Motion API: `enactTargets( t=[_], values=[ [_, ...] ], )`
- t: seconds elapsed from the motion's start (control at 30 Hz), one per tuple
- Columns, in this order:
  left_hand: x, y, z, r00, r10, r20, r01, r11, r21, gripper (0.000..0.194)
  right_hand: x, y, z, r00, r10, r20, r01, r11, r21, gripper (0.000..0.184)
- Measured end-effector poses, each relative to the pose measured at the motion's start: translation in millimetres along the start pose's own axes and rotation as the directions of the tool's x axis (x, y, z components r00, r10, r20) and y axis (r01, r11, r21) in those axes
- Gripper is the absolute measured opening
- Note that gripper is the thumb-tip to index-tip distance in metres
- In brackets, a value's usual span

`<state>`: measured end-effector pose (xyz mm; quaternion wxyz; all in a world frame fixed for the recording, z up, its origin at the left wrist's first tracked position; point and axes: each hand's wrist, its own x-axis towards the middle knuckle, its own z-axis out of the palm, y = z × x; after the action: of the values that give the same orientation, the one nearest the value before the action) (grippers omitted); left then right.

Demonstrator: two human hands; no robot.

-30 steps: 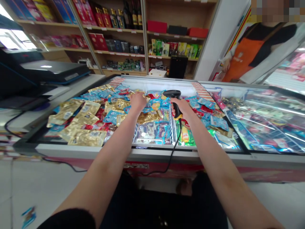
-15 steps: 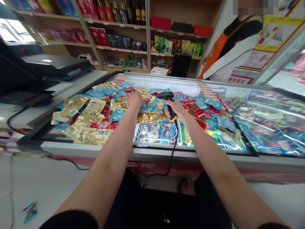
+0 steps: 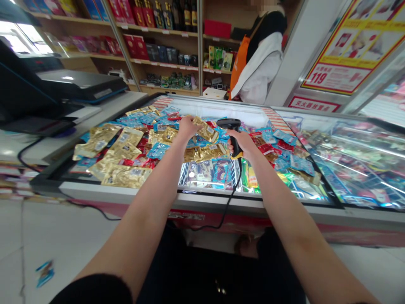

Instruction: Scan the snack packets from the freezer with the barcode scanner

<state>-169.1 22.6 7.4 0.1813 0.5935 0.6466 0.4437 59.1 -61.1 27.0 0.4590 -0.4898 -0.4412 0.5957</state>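
The left hand [image 3: 189, 128] was closed in a light pinch on the end of a gold foil packet [image 3: 205, 129], which lay at three o'clock from that hand, tilted up off the heap of foil packets [image 3: 160, 150] inside the glass-topped chest freezer [image 3: 190, 197]. The packet looked crinkled and shiny, its print too small to read. The right hand [image 3: 240, 143] was clenched firmly round a black-and-yellow corded barcode scanner [image 3: 228, 123], its nose at eleven o'clock from that hand and just apart from the packet, a steady hold well suited to close work.
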Motion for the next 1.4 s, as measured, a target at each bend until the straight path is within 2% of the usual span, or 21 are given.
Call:
enactTargets(
  t=[0.13,0.27,0.43,0.73,1.17,1.4],
  values=[
    [-11.6,14.7,8.1,0.989,-0.139,0.047,0.147,0.948,-0.283,0.037,-4.7,-7.1,-3.5,1.000,0.003,-0.025,-0.003,1.000,0.016,0.023],
    [-20.6,24.5,16.9,0.983,-0.167,0.080,0.185,0.880,-0.437,0.038,-8.4,-12.4,-7.8,1.000,0.000,-0.031,0.001,1.000,0.020,0.021],
    [-20.3,21.9,25.8,0.987,-0.148,0.066,0.161,0.856,-0.491,0.041,-12.5,-17.4,-14.8,0.999,0.009,-0.052,-0.010,1.000,-0.028,0.020],
    [-15.8,12.0,38.4,0.980,-0.157,0.126,0.201,0.806,-0.557,0.038,-14.9,-21.8,-18.1,0.998,0.047,-0.051,-0.052,0.994,-0.093,0.023],
    [-18.0,16.1,37.9,0.977,-0.176,0.119,0.212,0.810,-0.547,0.039,-16.4,-21.4,-18.2,0.998,0.045,-0.043,-0.050,0.992,-0.116,0.029],
    [-19.4,17.4,37.3,0.976,-0.181,0.123,0.219,0.798,-0.561,0.039,-13.6,-20.3,-20.3,0.998,0.059,-0.029,-0.062,0.992,-0.108,0.025]
  ],
)
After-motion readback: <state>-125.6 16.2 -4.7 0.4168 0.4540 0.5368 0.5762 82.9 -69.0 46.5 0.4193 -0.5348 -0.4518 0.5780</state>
